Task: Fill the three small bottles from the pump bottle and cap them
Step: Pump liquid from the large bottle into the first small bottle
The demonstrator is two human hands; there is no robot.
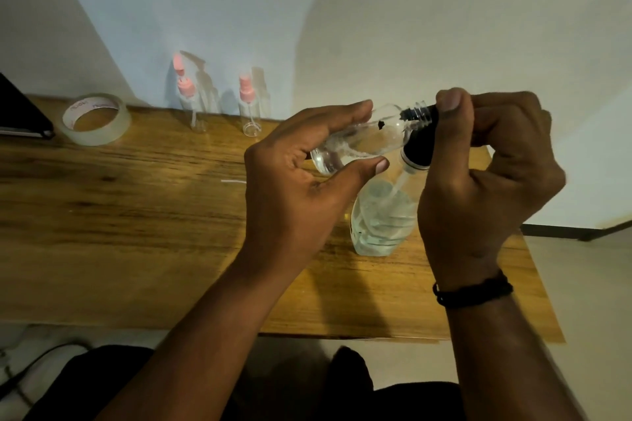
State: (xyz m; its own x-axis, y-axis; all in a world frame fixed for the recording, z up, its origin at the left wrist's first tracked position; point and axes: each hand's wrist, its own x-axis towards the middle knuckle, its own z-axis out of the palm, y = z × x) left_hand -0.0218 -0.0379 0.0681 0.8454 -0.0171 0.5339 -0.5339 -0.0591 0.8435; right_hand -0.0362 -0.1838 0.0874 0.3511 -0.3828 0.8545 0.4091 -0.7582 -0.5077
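Pump bottle [383, 215] stands on wooden table [136, 232] at 5 o'clock of centre, part full. Right hand [485, 174] is curled over its black pump head [419, 143]. Left hand [301, 174] grasps a small clear bottle [369, 137], tilted, threaded neck apparently at the nozzle. At 11 o'clock, two pink-capped bottles [249, 106] by the wall, tape roll [97, 120] at 10.
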